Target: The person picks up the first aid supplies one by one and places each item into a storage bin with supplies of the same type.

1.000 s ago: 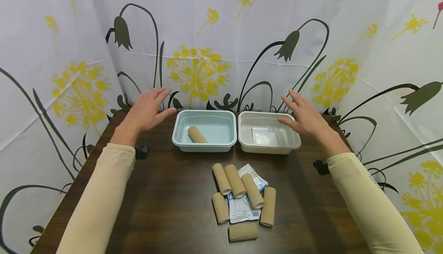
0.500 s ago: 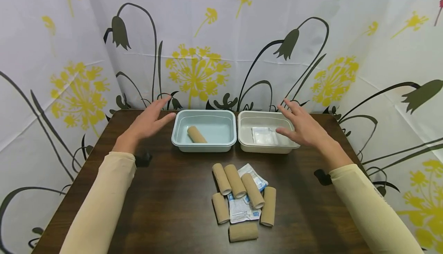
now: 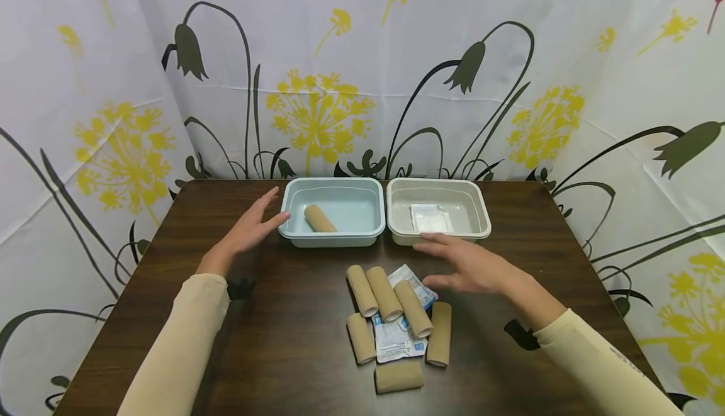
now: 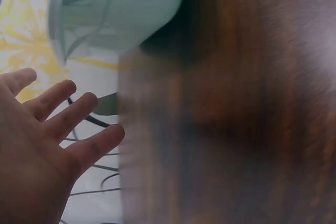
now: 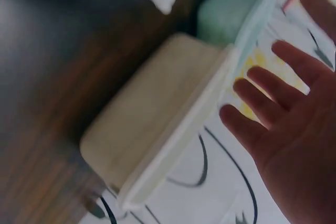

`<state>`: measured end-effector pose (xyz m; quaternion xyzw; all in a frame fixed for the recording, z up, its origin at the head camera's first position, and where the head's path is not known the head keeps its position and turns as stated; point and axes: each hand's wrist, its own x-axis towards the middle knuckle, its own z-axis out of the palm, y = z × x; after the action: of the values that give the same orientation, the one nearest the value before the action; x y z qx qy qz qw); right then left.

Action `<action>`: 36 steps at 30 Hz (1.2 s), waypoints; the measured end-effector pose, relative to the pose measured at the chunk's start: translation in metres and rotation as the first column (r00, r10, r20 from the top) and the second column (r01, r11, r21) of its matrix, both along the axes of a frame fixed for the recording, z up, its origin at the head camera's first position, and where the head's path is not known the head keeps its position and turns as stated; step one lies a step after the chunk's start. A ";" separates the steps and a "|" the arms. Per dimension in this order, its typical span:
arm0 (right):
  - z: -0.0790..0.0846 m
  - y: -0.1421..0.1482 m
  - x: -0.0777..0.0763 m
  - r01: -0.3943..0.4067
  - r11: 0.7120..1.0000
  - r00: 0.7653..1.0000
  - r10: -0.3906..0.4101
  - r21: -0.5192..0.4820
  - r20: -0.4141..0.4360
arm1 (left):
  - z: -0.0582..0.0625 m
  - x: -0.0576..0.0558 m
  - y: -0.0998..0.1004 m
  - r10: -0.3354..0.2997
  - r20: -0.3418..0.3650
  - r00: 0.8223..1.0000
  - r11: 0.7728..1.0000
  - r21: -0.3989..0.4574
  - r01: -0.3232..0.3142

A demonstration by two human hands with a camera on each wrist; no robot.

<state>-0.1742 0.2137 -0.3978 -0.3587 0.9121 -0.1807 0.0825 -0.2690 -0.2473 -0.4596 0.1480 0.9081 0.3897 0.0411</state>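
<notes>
My left hand [image 3: 246,232] hovers with spread fingers just left of the light blue tub [image 3: 374,237], which holds one cardboard tube [image 3: 320,218]. In the left wrist view its fingers are straight and hold nothing. My right hand [image 3: 467,264], also with extended fingers and nothing in it, hangs in front of the beige tub [image 3: 480,233] and near the pile. A white packet [image 3: 429,218] lies inside the beige tub. The pile has several cardboard tubes [image 3: 413,309] lying on and around white-and-blue packets [image 3: 399,342]. Part of one packet is covered by tubes.
Both tubs stand side by side at the back of the dark wooden table [image 3: 283,347]. Behind and beside it hangs a flower-patterned curtain [image 3: 362,44]. One tube [image 3: 399,377] lies crosswise at the pile's near side.
My right hand has come down from over the beige tub, moving left and nearer towards the pile. The left hand has lowered slightly beside the blue tub. The tubes and packets stay put.
</notes>
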 end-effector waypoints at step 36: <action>-0.041 -0.029 0.026 -0.089 0.996 0.977 0.084 0.019 0.194 | -0.043 0.015 0.024 0.087 -0.016 0.996 0.994 0.067 -0.086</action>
<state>-0.1480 0.1844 -0.4384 -0.3777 0.8857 -0.1981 0.1832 -0.2536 -0.2233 -0.5028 0.1136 0.9005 0.4197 0.0107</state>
